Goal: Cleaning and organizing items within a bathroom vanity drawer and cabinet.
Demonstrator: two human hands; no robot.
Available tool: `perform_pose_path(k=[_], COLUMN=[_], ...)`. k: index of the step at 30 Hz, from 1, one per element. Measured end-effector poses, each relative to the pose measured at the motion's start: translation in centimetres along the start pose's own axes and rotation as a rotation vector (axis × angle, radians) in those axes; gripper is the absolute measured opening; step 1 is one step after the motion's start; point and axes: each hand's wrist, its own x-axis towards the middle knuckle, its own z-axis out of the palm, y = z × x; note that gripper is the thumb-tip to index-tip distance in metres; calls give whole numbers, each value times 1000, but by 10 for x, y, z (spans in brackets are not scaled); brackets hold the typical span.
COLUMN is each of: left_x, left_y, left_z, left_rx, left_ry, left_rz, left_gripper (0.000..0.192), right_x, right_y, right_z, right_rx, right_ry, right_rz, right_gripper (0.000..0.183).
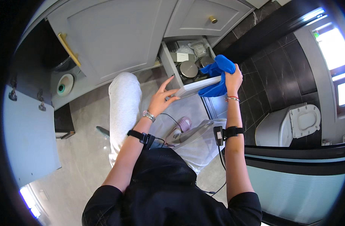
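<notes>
Ahead of me a grey cabinet drawer [168,66] is pulled out. My right hand [233,79] grips a blue cloth [224,64] draped over the right end of the drawer's front panel. At the panel's left corner is my left hand [161,100], its fingers spread and holding nothing; whether the fingertips touch the panel I cannot tell. Inside the drawer are a jar with a round metallic lid [189,69], a second round-lidded jar [206,61] partly behind the cloth, a grey box [181,57] and a clear plastic packet [198,48].
A closed drawer with a brass knob [213,19] is above. To the left, a grey cabinet door with a brass handle [68,49] stands beside an opened pale door panel [29,132]. A toilet [285,124] is in the dark-tiled room at right. My knees flank the drawer area.
</notes>
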Motion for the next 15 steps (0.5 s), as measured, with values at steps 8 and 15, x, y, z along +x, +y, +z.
perform_pose_path(k=[8,15], left_x=[-2,-10], left_y=[4,-30], left_z=[0,9], left_rx=[-26,106], left_ry=[-13,69], left_rz=[-26,108], left_gripper=[33,31], right_x=[-70,-120], right_y=[-59,-128], right_z=[-12,-12], right_rx=[148,282], right_ry=[90,48], right_rz=[-204,-423], right_gripper=[29,38])
